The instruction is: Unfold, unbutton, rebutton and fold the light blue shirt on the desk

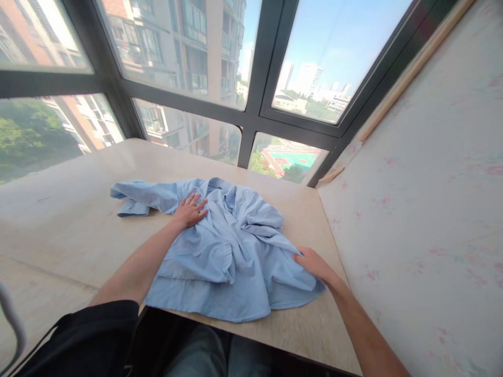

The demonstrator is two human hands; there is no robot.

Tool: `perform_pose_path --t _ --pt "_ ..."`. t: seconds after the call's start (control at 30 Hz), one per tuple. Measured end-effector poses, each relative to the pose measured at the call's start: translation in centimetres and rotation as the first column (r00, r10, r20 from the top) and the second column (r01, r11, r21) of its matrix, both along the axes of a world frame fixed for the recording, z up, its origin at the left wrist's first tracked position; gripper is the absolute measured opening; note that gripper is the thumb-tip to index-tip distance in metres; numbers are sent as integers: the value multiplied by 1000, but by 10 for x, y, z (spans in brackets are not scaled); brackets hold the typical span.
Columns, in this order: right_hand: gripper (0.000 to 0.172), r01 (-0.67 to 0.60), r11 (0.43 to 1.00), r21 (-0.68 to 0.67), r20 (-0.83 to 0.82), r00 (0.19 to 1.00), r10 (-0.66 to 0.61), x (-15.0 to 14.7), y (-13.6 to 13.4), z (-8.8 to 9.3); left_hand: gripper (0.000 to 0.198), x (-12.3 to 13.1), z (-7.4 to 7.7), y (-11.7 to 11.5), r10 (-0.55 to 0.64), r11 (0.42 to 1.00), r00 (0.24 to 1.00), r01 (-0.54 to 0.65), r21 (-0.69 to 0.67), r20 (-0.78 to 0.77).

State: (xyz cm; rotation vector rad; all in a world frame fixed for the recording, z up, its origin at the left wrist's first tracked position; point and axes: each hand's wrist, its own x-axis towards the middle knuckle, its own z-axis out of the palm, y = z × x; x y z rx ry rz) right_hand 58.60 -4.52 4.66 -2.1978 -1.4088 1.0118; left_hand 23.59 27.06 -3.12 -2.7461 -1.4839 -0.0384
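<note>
A light blue button shirt lies wrinkled on a pale wooden tabletop, its collar toward the windows and its hem near the front edge. One sleeve stretches out to the left, with its cuff bent back. My left hand, wearing a ring, rests flat on the upper left of the shirt with fingers spread. At the shirt's right side, my right hand grips the fabric; some of its fingers are hidden by the cloth. The lower front panel is partly folded over itself.
The pale tabletop reaches to dark-framed windows at the back. A wall with faded floral paper stands close on the right. A grey curved tube-like thing shows at the lower left edge.
</note>
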Motion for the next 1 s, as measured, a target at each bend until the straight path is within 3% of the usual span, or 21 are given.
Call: perform_pose_path --t 0.03,0.1,0.2,0.33,0.47,0.6,0.73,0.9,1.0 --pt "29 12 1000 8 -224 974 -10 -7 -3 11 59 1 1 0 12 1000 1000 -11 16 -11" --pt "40 140 989 45 -572 816 -90 -20 -8 29 59 5 4 -2 36 999 999 -35 42 -29" --pt "48 377 922 87 -768 615 -179 -39 -15 39 56 12 8 -11 76 995 997 -74 67 -26" --pt "56 368 929 24 -863 477 -166 -55 -27 17 49 24 12 -35 167 986 982 -168 4 84" --pt "56 385 914 -129 -892 357 -276 -58 -41 -18 48 33 15 -66 294 955 944 -282 -95 148" --pt "54 479 860 -176 -901 274 -337 -51 -57 -37 70 34 21 -107 440 894 869 -401 -199 228" --pt "52 490 855 -169 -917 239 -318 -41 -73 -34 88 25 38 -153 526 843 809 -456 -285 261" --pt "44 423 889 -176 -894 310 -325 -26 -84 -20 83 13 54 -194 561 751 804 -395 -529 196" --pt "40 498 850 -173 -855 351 -381 -14 -79 -12 80 3 55 -208 491 749 861 -337 -570 135"
